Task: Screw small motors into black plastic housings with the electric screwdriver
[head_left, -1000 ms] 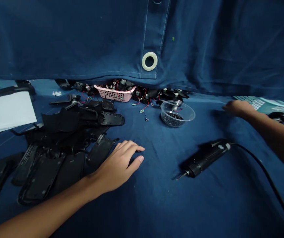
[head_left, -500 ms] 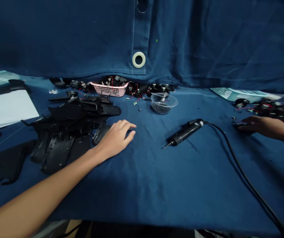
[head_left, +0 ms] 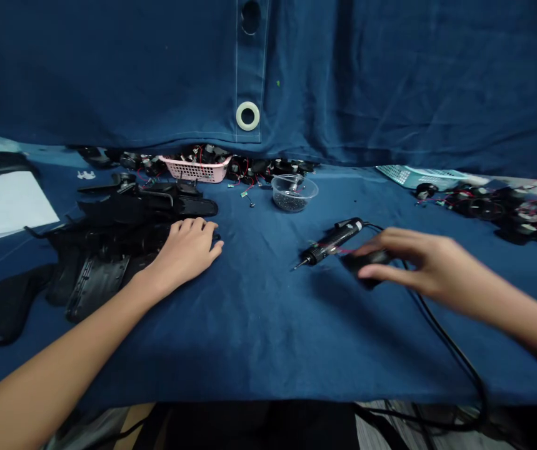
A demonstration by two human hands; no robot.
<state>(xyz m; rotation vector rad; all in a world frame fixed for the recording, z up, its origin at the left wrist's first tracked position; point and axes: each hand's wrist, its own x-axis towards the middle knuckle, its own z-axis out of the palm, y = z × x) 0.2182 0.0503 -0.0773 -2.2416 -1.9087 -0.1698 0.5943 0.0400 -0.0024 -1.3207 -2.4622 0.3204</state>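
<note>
Black wired part (head_left: pixel 366 265) | right hand (head_left: pixel 422 265): grip clenched on it | left hand (head_left: pixel 186 250): grip released

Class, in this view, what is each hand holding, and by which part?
The right hand pinches a small black part with a red wire between thumb and fingertips, at its edges; blur hides more detail. The left hand holds nothing.

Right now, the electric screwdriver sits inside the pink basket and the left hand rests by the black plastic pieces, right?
Not in the basket: the head view shows the electric screwdriver lying on the blue cloth, beside the right hand and its small black part. The left hand does rest by the black plastic pieces.
</note>
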